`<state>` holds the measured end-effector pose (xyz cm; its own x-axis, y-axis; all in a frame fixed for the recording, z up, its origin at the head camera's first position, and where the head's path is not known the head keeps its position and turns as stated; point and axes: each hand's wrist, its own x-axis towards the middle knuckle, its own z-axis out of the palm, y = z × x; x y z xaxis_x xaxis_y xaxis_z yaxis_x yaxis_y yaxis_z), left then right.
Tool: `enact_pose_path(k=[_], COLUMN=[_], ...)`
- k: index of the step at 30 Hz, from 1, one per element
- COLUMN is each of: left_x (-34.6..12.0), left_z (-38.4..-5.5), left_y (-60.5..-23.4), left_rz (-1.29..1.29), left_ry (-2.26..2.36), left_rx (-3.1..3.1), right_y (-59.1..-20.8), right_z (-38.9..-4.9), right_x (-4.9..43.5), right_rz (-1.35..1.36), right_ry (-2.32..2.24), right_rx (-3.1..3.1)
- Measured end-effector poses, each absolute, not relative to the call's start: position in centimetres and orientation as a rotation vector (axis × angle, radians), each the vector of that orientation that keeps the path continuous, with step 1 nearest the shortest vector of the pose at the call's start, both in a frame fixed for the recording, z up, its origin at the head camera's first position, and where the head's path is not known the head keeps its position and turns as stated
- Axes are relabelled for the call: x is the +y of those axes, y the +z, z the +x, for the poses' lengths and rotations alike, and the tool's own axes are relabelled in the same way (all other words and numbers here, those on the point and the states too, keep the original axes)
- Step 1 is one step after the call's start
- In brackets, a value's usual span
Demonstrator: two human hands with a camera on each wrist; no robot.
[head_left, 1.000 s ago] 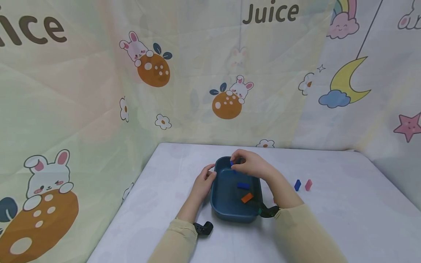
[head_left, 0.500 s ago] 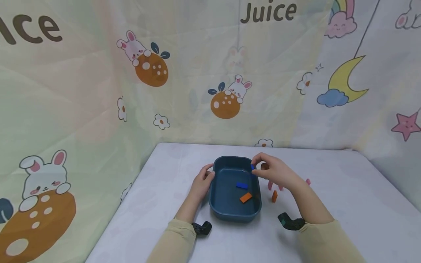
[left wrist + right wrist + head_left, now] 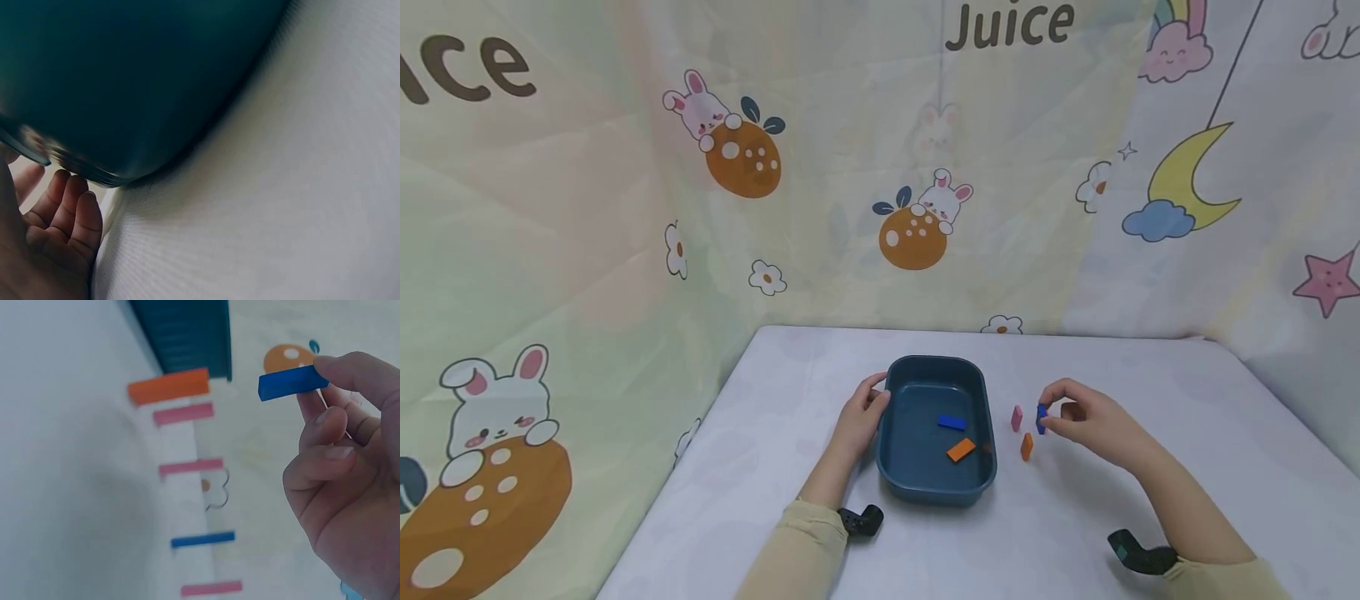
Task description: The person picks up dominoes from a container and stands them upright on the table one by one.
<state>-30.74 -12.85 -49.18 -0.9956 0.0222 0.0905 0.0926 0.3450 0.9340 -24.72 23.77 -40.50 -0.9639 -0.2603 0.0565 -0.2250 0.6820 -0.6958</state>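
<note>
My left hand (image 3: 859,423) rests at the left side of a dark teal bin (image 3: 937,495), its fingers touching the outer wall near the rim. In the left wrist view the lightly bent fingers (image 3: 84,225) meet the bin's edge. Inside the bin lie a blue block (image 3: 952,422) and an orange block (image 3: 961,450), apart. To the right of the bin, my right hand (image 3: 1093,425) pinches another small blue block (image 3: 290,382) between thumb and fingers, above the table. The right wrist view shows the thumb on top and the other fingers curled below.
Right of the bin a row of blocks stands upright: an orange block (image 3: 169,386), a pink block (image 3: 184,414), a second pink block (image 3: 191,466), a blue block (image 3: 203,539) and a last pink block (image 3: 211,588). A printed cloth wall (image 3: 850,167) borders the white table (image 3: 820,350).
My right hand has moved from over the bin's far end to the right and nearer, carrying the blue block. My left hand stays on the bin. An orange and a pink block have come into view.
</note>
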Motion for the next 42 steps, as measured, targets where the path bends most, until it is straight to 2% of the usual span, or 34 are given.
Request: enact_pose_path(k=[15,42], left_x=[-12.8,-12.8], left_z=[-30.9,-30.8], left_y=[-49.2,-49.3], left_rz=[-0.091,-0.09], left_ry=[-1.754,-1.769], left_rx=[-2.531,-2.529], right_y=[-44.1,-46.3], right_z=[-24.6,-24.8], right_x=[26.6,27.3], right_rz=[-0.318,-0.31], right_ry=[-1.167,-1.256], right_rx=[2.776,2.637])
